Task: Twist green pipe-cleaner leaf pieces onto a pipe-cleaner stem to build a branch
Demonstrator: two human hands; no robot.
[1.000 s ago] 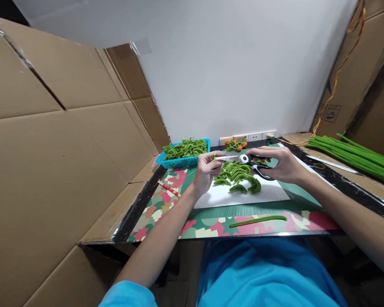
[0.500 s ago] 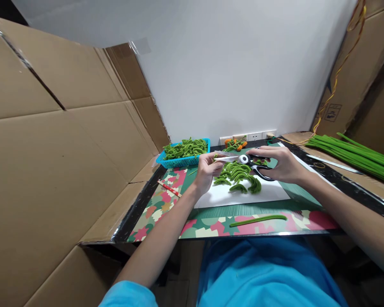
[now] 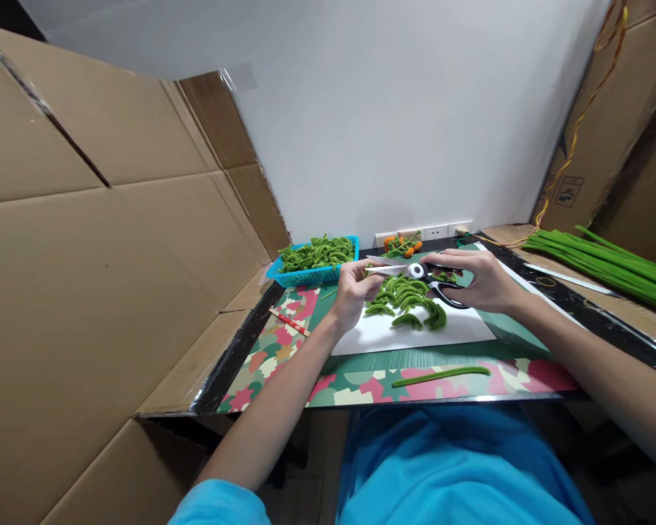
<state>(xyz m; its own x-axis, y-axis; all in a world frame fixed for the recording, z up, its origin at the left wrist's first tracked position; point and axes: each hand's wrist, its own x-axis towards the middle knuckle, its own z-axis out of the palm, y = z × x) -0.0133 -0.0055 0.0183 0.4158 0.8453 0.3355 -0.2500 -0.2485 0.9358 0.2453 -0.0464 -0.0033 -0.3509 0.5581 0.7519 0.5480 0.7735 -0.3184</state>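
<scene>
My right hand (image 3: 473, 281) is wrapped round the black handles of the scissors (image 3: 416, 271), whose blades point left and stand slightly apart. At the blade tips my left hand (image 3: 354, 292) is closed in a pinch; a small bit of green shows there, too small to make out well. Below the scissors, several curved green fuzzy pieces (image 3: 407, 321) lie on a white sheet (image 3: 442, 340). One straight green stem (image 3: 440, 376) lies nearer the table's front edge.
A blue basket (image 3: 310, 277) of green pieces stands at the back, with an orange and green bundle (image 3: 403, 245) to its right. Long green stems (image 3: 601, 264) lie at the right. A red stick (image 3: 289, 321) is at the left. Cardboard walls (image 3: 114, 277) flank the table.
</scene>
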